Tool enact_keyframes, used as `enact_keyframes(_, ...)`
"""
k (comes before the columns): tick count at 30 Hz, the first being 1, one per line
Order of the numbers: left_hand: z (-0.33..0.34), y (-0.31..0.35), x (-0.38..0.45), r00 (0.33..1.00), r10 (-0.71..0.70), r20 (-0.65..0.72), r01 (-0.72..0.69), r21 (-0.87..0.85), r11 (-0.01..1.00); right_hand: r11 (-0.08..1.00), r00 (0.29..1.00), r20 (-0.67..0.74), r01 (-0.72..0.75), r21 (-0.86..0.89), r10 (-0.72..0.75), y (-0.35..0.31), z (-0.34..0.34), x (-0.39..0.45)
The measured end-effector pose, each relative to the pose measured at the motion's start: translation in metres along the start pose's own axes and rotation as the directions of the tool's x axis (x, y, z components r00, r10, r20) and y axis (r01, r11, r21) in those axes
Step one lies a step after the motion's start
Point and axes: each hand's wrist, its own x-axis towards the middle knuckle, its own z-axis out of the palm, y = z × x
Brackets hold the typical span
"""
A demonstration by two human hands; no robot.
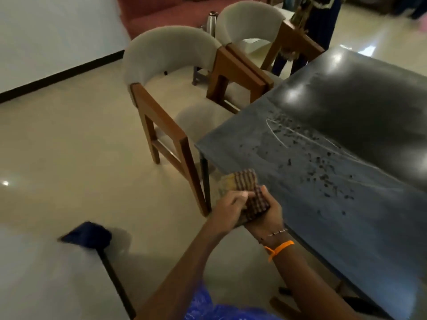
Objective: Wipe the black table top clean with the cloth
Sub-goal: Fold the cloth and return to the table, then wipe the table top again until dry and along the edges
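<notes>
The black table top [346,125] fills the right side, its near part dusty and flecked with dark crumbs [323,174] and pale wipe streaks. A brown checked cloth [248,184], folded, is held just off the table's near left edge, over the floor. My left hand [228,202] grips the cloth from the left. My right hand [269,212], with an orange band at the wrist, holds it from beneath on the right. Both hands are beside the table, not on it.
Two wooden chairs with pale curved backs, one chair [166,72] and another chair [249,26], stand pushed against the table's left side. A dark blue object [87,234] on a black post sits low left. Glossy cream floor [80,146] spreads to the left; a red sofa [166,10] lies beyond.
</notes>
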Motion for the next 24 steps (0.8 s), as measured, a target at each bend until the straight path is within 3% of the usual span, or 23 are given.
enact_keyframes(4,-0.041,0.032,0.075,0.989,0.087,0.116,-0.091,0.029,0.995,0.981,0.986,-0.053,0.161,0.104,-0.157,-0.032,0.033,0.053)
enact_keyframes(8,-0.051,0.048,0.143,0.993,0.081,0.081,-0.083,0.021,0.996,0.942,0.956,-0.109,0.289,0.174,-0.273,-0.068,0.032,0.096)
enact_keyframes(12,-0.046,0.066,0.209,0.991,0.097,0.095,-0.102,0.043,0.994,0.904,0.905,-0.148,0.416,0.100,-0.400,-0.115,0.029,0.148)
enact_keyframes(16,-0.033,0.088,0.262,0.986,0.101,0.135,-0.112,0.075,0.991,0.917,0.897,-0.220,0.398,0.030,-0.383,-0.175,0.032,0.196)
enact_keyframes(19,-0.023,0.102,0.302,0.979,0.122,0.160,-0.140,0.107,0.984,0.905,0.864,-0.270,0.402,-0.138,-0.424,-0.223,0.035,0.234)
enact_keyframes(21,-0.020,0.108,0.323,0.979,0.133,0.158,-0.152,0.115,0.982,0.845,0.816,-0.292,0.383,-0.373,-0.499,-0.250,0.048,0.259)
enact_keyframes(24,-0.022,0.107,0.352,0.991,0.098,0.089,-0.107,0.101,0.989,0.532,0.768,-0.228,0.168,-0.830,-0.598,-0.278,0.066,0.304)
